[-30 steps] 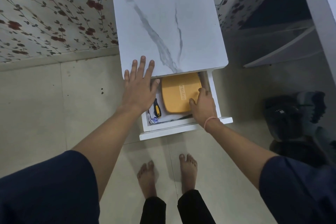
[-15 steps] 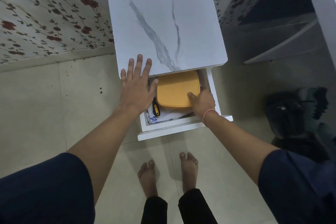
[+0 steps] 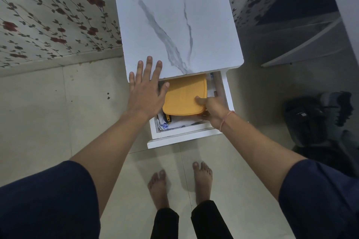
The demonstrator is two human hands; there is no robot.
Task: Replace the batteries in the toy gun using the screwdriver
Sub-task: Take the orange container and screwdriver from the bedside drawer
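the left hand (image 3: 144, 91) lies flat on the front edge of the marble-look tabletop (image 3: 174, 25), its fingers (image 3: 149, 66) straight and holding nothing. the right hand (image 3: 212, 111) grips the near right corner of a yellow box (image 3: 184, 97) in the open drawer (image 3: 184, 138), thumb on the lid and the other fingers curled under its edge. the screwdriver (image 3: 167, 119) lies at the drawer's left front on white papers (image 3: 175, 123), only its black-and-yellow handle showing and the rest tucked beneath the box. it looks light and stiff, best pinched by that handle once the box is out of the way. the toy gun is not in view. no writing on the lid or handle can be read.
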